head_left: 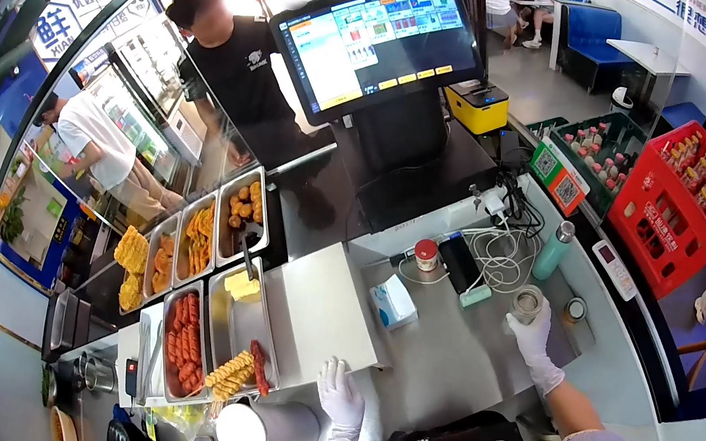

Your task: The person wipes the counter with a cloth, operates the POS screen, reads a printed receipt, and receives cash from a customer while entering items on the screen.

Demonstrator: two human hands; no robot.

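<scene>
My right hand (531,337), in a white glove, is closed around a small clear glass jar (528,300) above the grey counter on the right. Close by on that counter stands another small round jar (575,309), and behind it a teal bottle (552,252). My left hand (340,400), gloved too, holds nothing; its fingers are stretched out near the edge of a white board (318,309). Just left of it are a white pitcher (264,430) and a metal tray (268,352) holding spiral-cut skewers (231,374).
A tissue box (393,301), a red-labelled jar (426,254) and tangled white cables (495,269) sit on the counter. A touchscreen (379,46) stands behind. Trays of fried food (197,236) line the left. Customers (236,77) stand beyond the glass; crates of bottles (665,219) are right.
</scene>
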